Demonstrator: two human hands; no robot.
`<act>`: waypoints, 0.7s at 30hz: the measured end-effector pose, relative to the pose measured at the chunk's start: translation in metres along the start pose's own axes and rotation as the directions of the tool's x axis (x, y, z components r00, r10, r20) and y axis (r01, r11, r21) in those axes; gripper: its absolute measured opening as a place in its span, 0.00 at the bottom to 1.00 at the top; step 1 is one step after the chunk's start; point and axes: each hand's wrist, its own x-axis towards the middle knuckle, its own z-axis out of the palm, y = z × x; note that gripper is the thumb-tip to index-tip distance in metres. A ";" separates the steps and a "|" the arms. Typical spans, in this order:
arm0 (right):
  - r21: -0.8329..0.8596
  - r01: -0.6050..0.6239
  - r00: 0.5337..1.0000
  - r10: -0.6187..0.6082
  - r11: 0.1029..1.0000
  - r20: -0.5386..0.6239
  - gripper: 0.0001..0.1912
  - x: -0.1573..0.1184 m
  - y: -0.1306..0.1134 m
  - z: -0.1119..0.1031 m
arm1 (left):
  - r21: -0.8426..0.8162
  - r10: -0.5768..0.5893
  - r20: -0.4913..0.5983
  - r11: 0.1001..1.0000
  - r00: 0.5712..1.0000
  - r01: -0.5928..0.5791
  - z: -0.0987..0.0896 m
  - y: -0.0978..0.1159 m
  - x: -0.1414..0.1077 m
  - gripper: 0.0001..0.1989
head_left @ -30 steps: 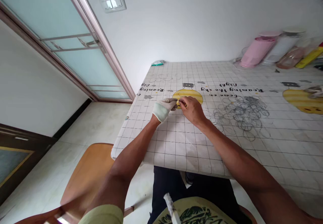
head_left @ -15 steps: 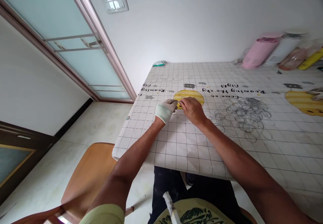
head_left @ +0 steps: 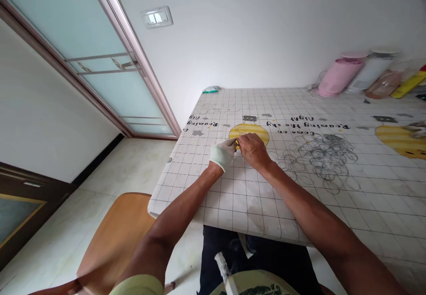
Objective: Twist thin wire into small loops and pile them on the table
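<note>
My left hand (head_left: 222, 154), in a pale work glove, has its fingers pinched together over the yellow balloon print on the tablecloth (head_left: 213, 202). My bare right hand (head_left: 254, 149) is curled closed, its fingertips meeting those of the glove. Whatever lies between the fingertips is too small to make out. To the right of my right hand spreads a loose tangle of thin, dark, curly strands (head_left: 328, 155), which look like fine wire or thread.
Along the wall at the back right stand a pink cylindrical container (head_left: 341, 75), a white one (head_left: 372, 71) and bottles. A small green-and-white packet (head_left: 211, 89) lies at the far left corner. A wooden chair (head_left: 109, 237) stands left of the table. A cigarette (head_left: 226, 270) juts into view below.
My left hand has moved slightly right, so the fingertips of both hands now meet. The whole view has shifted a little, with the table lower in it.
</note>
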 end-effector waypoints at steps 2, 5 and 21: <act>0.036 0.026 0.999 -0.026 0.999 0.019 0.17 0.001 0.005 -0.002 | 0.017 -0.002 0.001 1.000 1.000 0.002 -0.001 0.000 0.000 0.16; 0.117 0.090 0.993 -0.097 0.989 0.063 0.13 0.002 0.015 -0.008 | 0.043 -0.019 -0.009 0.999 1.000 0.020 -0.003 0.000 0.002 0.16; 0.358 0.045 0.969 -0.127 0.933 0.210 0.12 0.004 0.035 -0.023 | -0.082 -0.042 -0.033 0.996 0.999 0.039 0.003 -0.009 0.004 0.15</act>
